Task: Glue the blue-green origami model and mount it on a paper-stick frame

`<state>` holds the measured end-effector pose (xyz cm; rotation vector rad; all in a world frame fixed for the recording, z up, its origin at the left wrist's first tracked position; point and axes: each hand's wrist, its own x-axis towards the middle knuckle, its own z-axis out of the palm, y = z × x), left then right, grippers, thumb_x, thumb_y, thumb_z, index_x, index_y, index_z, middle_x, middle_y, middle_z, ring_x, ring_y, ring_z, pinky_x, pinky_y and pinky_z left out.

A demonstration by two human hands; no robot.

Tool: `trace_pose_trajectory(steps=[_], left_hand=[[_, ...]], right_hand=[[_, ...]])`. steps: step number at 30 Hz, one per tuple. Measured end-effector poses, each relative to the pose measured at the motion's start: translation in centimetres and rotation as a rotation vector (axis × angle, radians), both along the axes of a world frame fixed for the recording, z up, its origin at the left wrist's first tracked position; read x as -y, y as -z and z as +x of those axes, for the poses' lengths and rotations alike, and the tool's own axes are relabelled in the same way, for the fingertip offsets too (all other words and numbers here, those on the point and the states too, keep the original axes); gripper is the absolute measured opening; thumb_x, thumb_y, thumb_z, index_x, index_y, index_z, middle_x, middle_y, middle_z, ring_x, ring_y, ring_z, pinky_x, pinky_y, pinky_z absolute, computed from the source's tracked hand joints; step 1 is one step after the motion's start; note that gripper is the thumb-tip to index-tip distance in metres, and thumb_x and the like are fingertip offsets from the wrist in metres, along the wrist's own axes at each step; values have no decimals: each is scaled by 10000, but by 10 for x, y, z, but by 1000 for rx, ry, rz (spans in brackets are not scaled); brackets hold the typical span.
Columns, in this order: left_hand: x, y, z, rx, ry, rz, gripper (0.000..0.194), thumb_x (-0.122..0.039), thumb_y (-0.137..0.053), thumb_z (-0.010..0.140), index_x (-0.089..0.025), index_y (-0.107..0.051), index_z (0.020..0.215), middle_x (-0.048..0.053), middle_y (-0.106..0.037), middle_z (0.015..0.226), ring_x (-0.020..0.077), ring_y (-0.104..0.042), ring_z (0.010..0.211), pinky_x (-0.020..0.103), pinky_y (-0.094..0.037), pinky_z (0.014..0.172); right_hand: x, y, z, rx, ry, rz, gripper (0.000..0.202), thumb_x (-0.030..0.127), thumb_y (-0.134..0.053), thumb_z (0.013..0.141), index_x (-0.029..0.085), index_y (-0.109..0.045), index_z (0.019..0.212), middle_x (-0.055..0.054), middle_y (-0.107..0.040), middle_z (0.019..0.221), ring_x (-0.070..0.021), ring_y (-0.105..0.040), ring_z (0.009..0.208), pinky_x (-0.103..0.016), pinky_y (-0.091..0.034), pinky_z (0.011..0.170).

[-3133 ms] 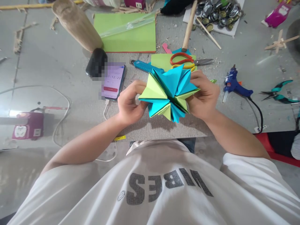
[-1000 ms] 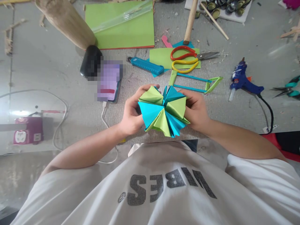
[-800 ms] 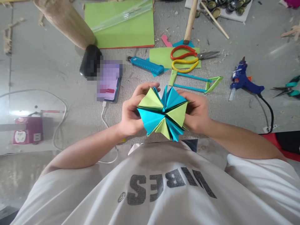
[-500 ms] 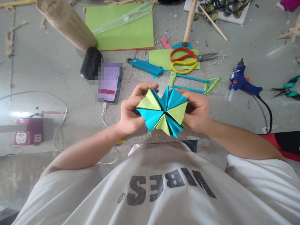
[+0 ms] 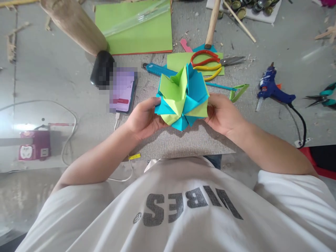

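A folded paper ball [image 5: 183, 99] in green and blue, with open pleated pockets, is held up over the near part of the table. My left hand [image 5: 145, 117] grips its left side, thumb on the paper and fingers underneath. On the opposite side my right hand [image 5: 223, 112] is closed on its edge, its fingertips partly hidden behind the paper. Just beyond the ball lie a blue utility knife [image 5: 159, 69] and scissors [image 5: 207, 66] with red and yellow handles. A blue and green paper frame [image 5: 237, 91] is partly covered by the ball.
To the left are a phone [image 5: 123, 89] on a white cable, a black rounded object [image 5: 102, 70] and a wooden post [image 5: 76, 28]. Green sheets [image 5: 136, 31] lie at the back. A blue glue gun [image 5: 273, 85] and pliers [image 5: 324, 98] lie to the right.
The paper ball has tilted and moved away from my body, so its open green and blue pockets now show instead of the pleated star face. Both hands have shifted their hold around it.
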<state>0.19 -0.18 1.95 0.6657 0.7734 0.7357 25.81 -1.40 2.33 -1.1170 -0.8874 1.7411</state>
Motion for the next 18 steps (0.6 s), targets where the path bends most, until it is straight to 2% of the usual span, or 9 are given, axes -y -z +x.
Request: trace_pose_trajectory(steps=[4,7,11,13,16,18], left_hand=[[1,0,1,22,-16,-17,352,-470,-763,937,-226,-839,1179,137,-899,1195,396,-871,1193,508,-788,955],[3,-5,1,12,-85,7,363,-491,-719,972,-220,-827,1188,142,-891,1232,418,-843,1299,522,-786,987],[4,-10,1,21,-125,42,365,-522,-709,1010,-227,-820,1195,131,-881,1296,438,-797,1405,502,-786,956],[4,-11,1,32,-121,42,343,-496,-713,1010,-225,-817,1192,132,-877,1315,436,-790,1422,488,-785,935],[5,-11,2,35,-123,36,315,-453,-718,974,-227,-819,1169,134,-881,1303,432,-802,1401,486,-785,899],[6,-10,3,47,-122,29,312,-464,-722,954,-232,-822,1137,132,-883,1299,437,-818,1366,509,-787,889]], right_hand=[[-3,-4,5,-81,-55,-71,443,595,-971,780,231,-749,902,-13,-754,795,-164,-692,683,-302,-653,612],[-1,-11,6,-98,-72,-15,495,668,-969,778,236,-790,940,-24,-784,806,-175,-713,678,-310,-645,617],[5,-15,1,-20,0,203,476,694,-952,837,270,-819,1009,-25,-842,902,-187,-788,742,-302,-611,619],[9,-15,-2,49,38,336,456,697,-947,865,279,-806,979,-14,-830,874,-181,-782,732,-311,-608,642],[9,-17,2,231,98,539,430,707,-900,940,291,-793,917,-14,-784,813,-178,-729,700,-345,-589,657],[0,-22,16,402,201,679,361,627,-860,1016,296,-793,888,-15,-782,826,-169,-701,704,-349,-557,662]])
